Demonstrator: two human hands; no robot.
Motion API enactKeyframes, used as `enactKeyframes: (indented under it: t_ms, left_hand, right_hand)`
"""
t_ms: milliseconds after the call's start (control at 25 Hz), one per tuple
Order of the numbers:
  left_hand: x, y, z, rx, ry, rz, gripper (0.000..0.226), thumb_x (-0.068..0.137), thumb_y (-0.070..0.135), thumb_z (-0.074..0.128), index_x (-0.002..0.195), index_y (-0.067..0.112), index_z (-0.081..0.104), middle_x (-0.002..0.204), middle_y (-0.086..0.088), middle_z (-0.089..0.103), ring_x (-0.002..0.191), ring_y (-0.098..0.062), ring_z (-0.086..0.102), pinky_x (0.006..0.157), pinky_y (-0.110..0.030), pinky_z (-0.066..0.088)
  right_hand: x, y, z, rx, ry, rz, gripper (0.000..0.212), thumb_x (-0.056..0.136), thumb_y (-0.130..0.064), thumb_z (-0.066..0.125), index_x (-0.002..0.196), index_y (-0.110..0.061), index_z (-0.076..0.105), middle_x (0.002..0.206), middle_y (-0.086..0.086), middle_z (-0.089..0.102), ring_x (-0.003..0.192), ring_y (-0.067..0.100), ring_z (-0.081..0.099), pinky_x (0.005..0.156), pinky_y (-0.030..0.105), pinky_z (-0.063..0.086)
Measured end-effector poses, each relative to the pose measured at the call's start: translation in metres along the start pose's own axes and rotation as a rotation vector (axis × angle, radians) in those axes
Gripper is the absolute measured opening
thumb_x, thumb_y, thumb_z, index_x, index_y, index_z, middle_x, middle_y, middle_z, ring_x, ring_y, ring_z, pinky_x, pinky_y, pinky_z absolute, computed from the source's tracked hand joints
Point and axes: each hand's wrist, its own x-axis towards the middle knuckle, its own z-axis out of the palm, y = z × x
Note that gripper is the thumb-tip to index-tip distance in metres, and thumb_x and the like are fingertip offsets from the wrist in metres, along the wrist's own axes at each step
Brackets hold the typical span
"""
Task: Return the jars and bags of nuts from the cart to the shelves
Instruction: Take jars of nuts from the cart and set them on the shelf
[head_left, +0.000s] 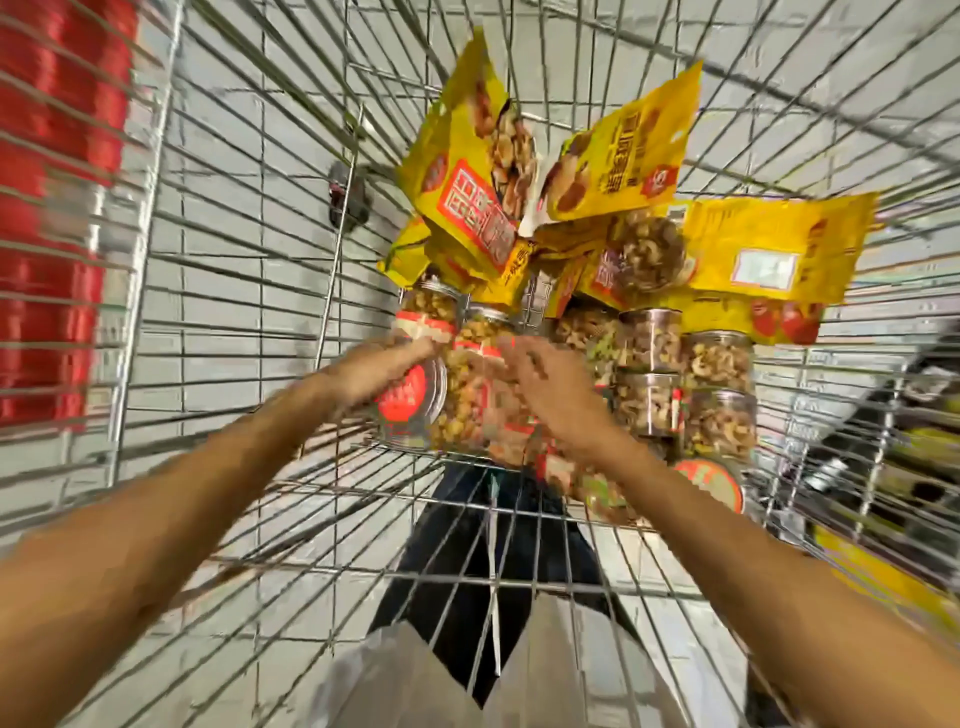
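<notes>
Cart: I am looking straight down into the wire cart. Dark trousers show through its mesh floor, and both my forearms reach in over the near rim.
Left hand: the left hand lies against a red-lidded jar tipped on its side. Blur hides the fingers, so I cannot tell whether they clasp it.
Right hand: the right hand is spread over the nut jars just beside that one. It is equally smeared, so I cannot tell whether it grips anything.
Jars: more clear jars of mixed nuts are stacked to the right, touching one another.
Bags: yellow bags are piled on and behind the jars. They lean toward the far wall and cover the tops of the rear jars.
Outside: red packs show blurred beyond the left wall.
Writing: one bag bears a red square panel with white Chinese characters, too blurred for me to read. One bag's back carries a white sticker.
</notes>
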Motion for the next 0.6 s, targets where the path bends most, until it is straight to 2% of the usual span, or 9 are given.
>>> enactKeyframes:
  t_ms: [80, 160, 200, 280, 360, 400, 480, 520, 600]
  left_hand:
    - [-0.011, 0.029, -0.014, 0.093, -0.142, 0.081, 0.027, 0.067, 0.059, 0.065, 0.082, 0.036, 0.07, 0.077, 0.014, 0.069, 0.063, 0.0, 0.063, 0.057, -0.018, 0.047]
    - [-0.016, 0.058, -0.015, 0.181, -0.231, 0.096, 0.03, 0.053, 0.07, 0.069, 0.063, 0.042, 0.07, 0.051, 0.018, 0.058, 0.042, 0.003, 0.052, 0.042, -0.013, 0.039]
    - [-0.016, 0.069, -0.014, 0.156, -0.241, 0.099, 0.036, 0.051, 0.075, 0.065, 0.062, 0.041, 0.07, 0.048, 0.015, 0.057, 0.038, 0.0, 0.05, 0.037, -0.012, 0.036]
    - [-0.012, 0.082, -0.011, -0.017, -0.258, 0.077, 0.056, 0.06, 0.076, 0.048, 0.075, 0.028, 0.071, 0.052, 0.007, 0.06, 0.037, -0.007, 0.053, 0.033, -0.013, 0.037]
    - [0.0, 0.081, -0.003, -0.216, -0.217, 0.086, 0.061, 0.08, 0.071, 0.033, 0.091, 0.02, 0.063, 0.057, 0.001, 0.065, 0.044, -0.011, 0.059, 0.041, -0.016, 0.046]
    - [0.007, 0.078, 0.002, -0.283, -0.187, 0.12, 0.058, 0.089, 0.065, 0.026, 0.096, 0.018, 0.059, 0.061, 0.0, 0.068, 0.05, -0.012, 0.063, 0.049, -0.018, 0.05]
    - [0.021, 0.063, 0.016, -0.375, -0.056, 0.124, 0.049, 0.098, 0.05, 0.025, 0.094, 0.015, 0.058, 0.07, -0.004, 0.072, 0.058, -0.014, 0.065, 0.061, -0.023, 0.047]
    - [0.031, 0.049, 0.021, -0.356, 0.053, 0.095, 0.043, 0.101, 0.041, 0.029, 0.092, 0.011, 0.06, 0.08, -0.009, 0.072, 0.064, -0.02, 0.066, 0.066, -0.027, 0.046]
    - [0.053, 0.012, 0.033, -0.095, 0.255, -0.002, 0.038, 0.101, 0.029, 0.039, 0.1, -0.002, 0.062, 0.107, -0.024, 0.066, 0.092, -0.037, 0.063, 0.084, -0.039, 0.048]
  right_hand:
    - [0.005, -0.003, -0.02, 0.017, 0.002, -0.127, 0.039, 0.101, -0.032, 0.034, 0.107, -0.008, 0.065, 0.11, 0.014, 0.066, 0.097, 0.018, 0.059, 0.077, 0.018, 0.037]
    - [0.012, -0.004, -0.024, 0.315, -0.181, -0.075, 0.037, 0.102, -0.034, 0.028, 0.1, -0.019, 0.062, 0.101, 0.0, 0.069, 0.09, 0.0, 0.06, 0.08, 0.006, 0.04]
    - [0.015, -0.003, -0.023, 0.531, -0.272, 0.007, 0.04, 0.101, -0.039, 0.025, 0.101, -0.022, 0.061, 0.097, -0.003, 0.07, 0.087, 0.001, 0.063, 0.08, 0.009, 0.046]
    - [0.017, 0.006, -0.02, 0.883, -0.324, 0.215, 0.052, 0.093, -0.055, 0.025, 0.108, -0.022, 0.062, 0.103, 0.004, 0.07, 0.095, 0.021, 0.067, 0.082, 0.031, 0.054]
    - [0.019, 0.025, -0.02, 1.116, -0.264, 0.343, 0.063, 0.077, -0.068, 0.034, 0.101, -0.02, 0.068, 0.102, 0.007, 0.071, 0.092, 0.027, 0.067, 0.084, 0.042, 0.052]
    - [0.02, 0.037, -0.022, 1.201, -0.192, 0.377, 0.063, 0.072, -0.068, 0.038, 0.092, -0.019, 0.072, 0.095, 0.007, 0.072, 0.086, 0.026, 0.069, 0.081, 0.042, 0.054]
    - [0.018, 0.057, -0.028, 1.312, -0.067, 0.401, 0.06, 0.073, -0.065, 0.039, 0.069, -0.019, 0.077, 0.076, 0.004, 0.074, 0.068, 0.021, 0.072, 0.058, 0.034, 0.059]
    - [0.015, 0.064, -0.032, 1.332, -0.034, 0.41, 0.06, 0.075, -0.066, 0.039, 0.061, -0.021, 0.077, 0.069, 0.002, 0.074, 0.06, 0.019, 0.071, 0.048, 0.031, 0.057]
    - [0.014, 0.083, -0.037, 1.338, -0.035, 0.392, 0.052, 0.056, -0.071, 0.058, 0.063, -0.023, 0.078, 0.072, 0.001, 0.075, 0.062, 0.019, 0.072, 0.046, 0.032, 0.056]
